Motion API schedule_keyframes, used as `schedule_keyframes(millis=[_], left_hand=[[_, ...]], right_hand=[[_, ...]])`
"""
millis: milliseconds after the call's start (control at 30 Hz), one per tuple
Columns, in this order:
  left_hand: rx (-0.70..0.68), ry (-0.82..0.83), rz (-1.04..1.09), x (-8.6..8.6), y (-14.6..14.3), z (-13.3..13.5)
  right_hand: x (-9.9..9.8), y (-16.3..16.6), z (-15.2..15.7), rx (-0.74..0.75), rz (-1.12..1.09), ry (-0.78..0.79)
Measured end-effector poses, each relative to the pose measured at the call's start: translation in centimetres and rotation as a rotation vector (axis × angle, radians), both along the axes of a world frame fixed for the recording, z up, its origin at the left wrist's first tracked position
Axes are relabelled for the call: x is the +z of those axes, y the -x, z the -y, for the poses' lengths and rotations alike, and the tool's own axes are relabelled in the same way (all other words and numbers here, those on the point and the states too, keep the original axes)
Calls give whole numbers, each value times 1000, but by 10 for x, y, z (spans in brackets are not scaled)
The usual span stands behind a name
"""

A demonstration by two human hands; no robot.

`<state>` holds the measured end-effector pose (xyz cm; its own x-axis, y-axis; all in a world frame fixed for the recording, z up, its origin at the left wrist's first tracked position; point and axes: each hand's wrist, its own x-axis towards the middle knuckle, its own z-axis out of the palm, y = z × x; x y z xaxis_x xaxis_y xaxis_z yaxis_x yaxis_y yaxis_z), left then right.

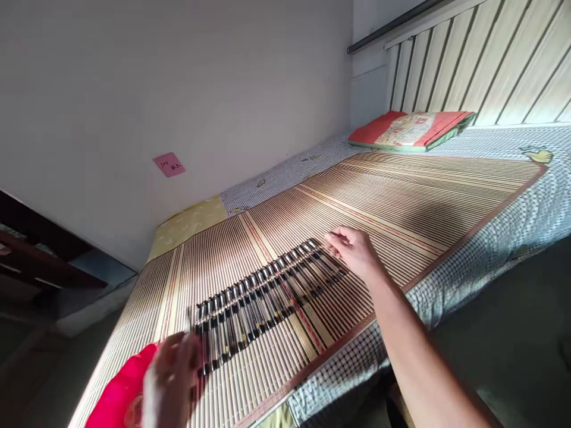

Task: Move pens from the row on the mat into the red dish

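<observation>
A long slanted row of clear pens with black ends (263, 297) lies side by side on a striped bamboo mat (379, 196). My right hand (352, 248) is at the row's far right end, its thumb and fingers pinched together. A small dark bit shows at the fingertips, too little to name. At the row's near left end, my left hand (172, 374) is smeared by motion. Its fingers look closed around a thin upright pen (189, 320), whose blurred grey end sticks up above them. A red bag or cloth (122, 386) lies partly behind that hand.
The mat covers a bed with a checked sheet (459, 291). A folded red and green quilt (410, 131) rests by the slatted headboard (482, 65). A pink note (169, 164) is stuck to the wall (200, 89). The bed's edge drops off at the right.
</observation>
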<state>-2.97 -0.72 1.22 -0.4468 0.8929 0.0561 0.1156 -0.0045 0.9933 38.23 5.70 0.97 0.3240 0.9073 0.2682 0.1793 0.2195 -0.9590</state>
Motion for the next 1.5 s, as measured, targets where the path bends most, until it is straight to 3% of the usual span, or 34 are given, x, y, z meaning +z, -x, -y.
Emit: schedule_keyframes(millis=[67, 167, 233, 300, 633, 767, 833, 900, 967, 1100, 1300, 1500], left_hand=[[-251, 13, 122, 8, -63, 0], [-429, -31, 275, 12, -132, -5], [-486, -71, 341, 13, -157, -7], [-494, -101, 355, 11, -170, -9], [-574, 12, 249, 4, -189, -22], [-698, 146, 298, -5, -190, -14], [-703, 195, 370, -10, -185, -12], [-659, 185, 459, -12, -178, -15], [-585, 126, 539, -12, -170, -22], [-418, 49, 628, -12, -158, -34], [-521, 106, 588, -14, -158, -35], [-503, 136, 615, -12, -164, -34]], right_hand=[[11, 20, 7, 189, -82, -14], [29, 53, 20, 456, -66, -15], [36, 71, 25, 551, -50, -24], [39, 81, 27, 553, -47, -26], [27, 88, 19, 278, -58, 44], [16, 39, 13, -22, -195, 110], [7, -1, 10, -231, -339, -46], [-4, -35, 5, -317, -371, -141], [-14, -56, -3, -306, -351, -114], [-31, -62, -41, -185, -70, 149], [-51, -44, -112, -76, 176, 387], [-67, -29, -146, -78, 331, 544]])
